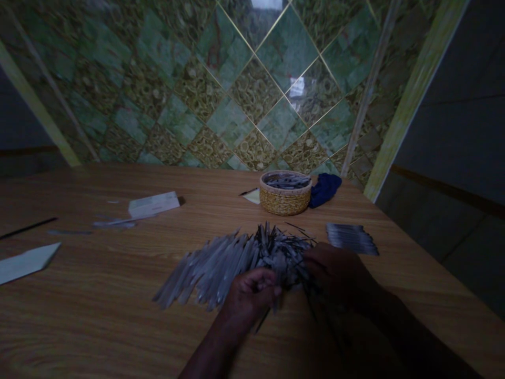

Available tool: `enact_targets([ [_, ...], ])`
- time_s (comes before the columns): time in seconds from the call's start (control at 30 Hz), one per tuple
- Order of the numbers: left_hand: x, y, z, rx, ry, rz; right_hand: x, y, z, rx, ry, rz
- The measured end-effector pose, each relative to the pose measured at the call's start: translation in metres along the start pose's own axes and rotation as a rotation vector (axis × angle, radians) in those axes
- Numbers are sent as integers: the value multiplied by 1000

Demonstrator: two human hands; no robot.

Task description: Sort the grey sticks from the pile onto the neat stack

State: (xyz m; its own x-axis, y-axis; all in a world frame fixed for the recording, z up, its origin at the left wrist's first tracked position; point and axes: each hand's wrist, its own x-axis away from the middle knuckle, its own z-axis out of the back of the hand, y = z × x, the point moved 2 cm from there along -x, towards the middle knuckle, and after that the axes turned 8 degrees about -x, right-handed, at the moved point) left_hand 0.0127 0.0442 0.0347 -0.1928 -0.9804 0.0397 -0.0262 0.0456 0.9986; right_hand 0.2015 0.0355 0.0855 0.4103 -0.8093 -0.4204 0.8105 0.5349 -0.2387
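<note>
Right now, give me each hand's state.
Left hand: fingers curled by the pile of slim pieces; grip cannot be told.
Right hand: at the pile's right side, too dark to tell open or closed.

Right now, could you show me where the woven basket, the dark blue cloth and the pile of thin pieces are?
Woven basket [284,202]: head view, front of its wall.
Dark blue cloth [326,189]: head view, its crumpled middle.
Pile of thin pieces [235,259]: head view, pale pieces near its middle.
</note>
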Motion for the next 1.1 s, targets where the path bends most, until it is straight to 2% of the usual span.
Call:
enact_targets([
  [0.07,0,1,0,1,31,-2,5,8,-1,-12,-219,-113],
  [0.17,-2,0,0,-14,43,-6,21,16,-8,-3,-467,-200],
  [0.27,-5,-4,2,-25,24,-37,35,18,-18,-12,-626,-216],
  [0.33,-8,-7,3,-43,-16,-58,39,17,-22,-17,-674,-217],
  [0.57,-10,-10,7,-64,-20,-94,38,11,-20,-94,-605,-245],
  [0.67,-6,-7,6,-44,-25,-86,39,8,-22,-165,-522,-234],
  [0.8,0,-2,4,-42,-2,-93,40,-1,-34,-347,-394,-208],
  [0.97,6,6,-1,-41,15,-66,40,-14,-54,-458,-370,-130],
  [1.1,7,7,-2,-70,15,-67,41,-15,-62,-525,-306,-106],
])
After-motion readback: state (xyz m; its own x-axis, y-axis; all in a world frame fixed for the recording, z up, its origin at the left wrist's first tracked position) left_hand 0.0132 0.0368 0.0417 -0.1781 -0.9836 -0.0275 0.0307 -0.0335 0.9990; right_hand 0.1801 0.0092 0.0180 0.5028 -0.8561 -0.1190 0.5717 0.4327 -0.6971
